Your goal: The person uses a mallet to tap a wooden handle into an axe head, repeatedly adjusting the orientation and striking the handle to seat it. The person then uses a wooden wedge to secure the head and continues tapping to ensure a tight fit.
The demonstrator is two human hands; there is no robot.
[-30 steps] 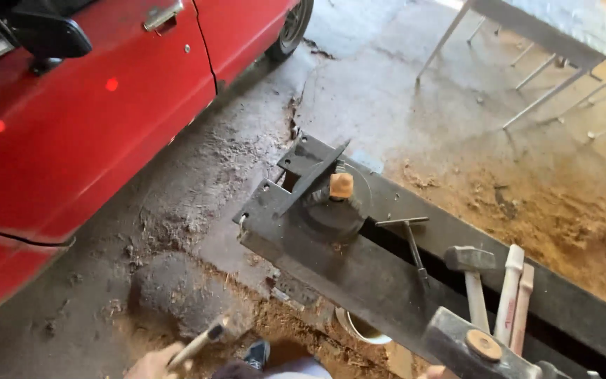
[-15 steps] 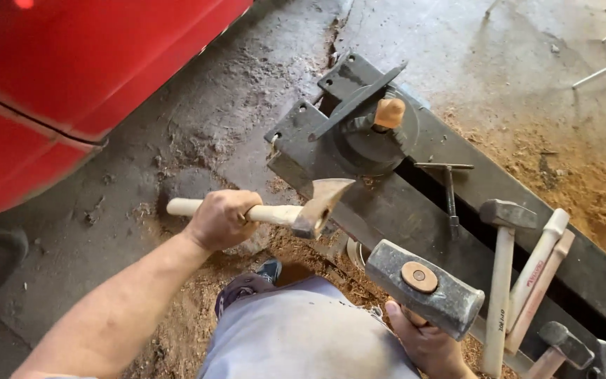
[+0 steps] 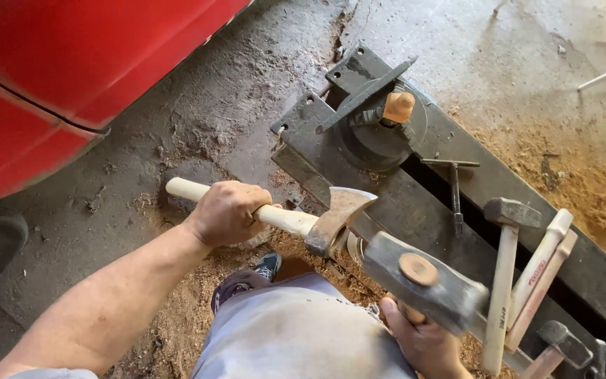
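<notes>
Two hands clenched: left hand (image 3: 227, 213) grips pale-handled hatchet (image 3: 334, 221), right hand (image 3: 422, 344) grips grey sledgehammer (image 3: 426, 281).

small red printed marks run along two pale wooden handles (image 3: 538, 274) at right; otherwise none.

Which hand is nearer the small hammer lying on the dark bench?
Right. The right hand grips a sledgehammer just beside the small hammer; the left hand, holding the hatchet, is farther away.
</notes>
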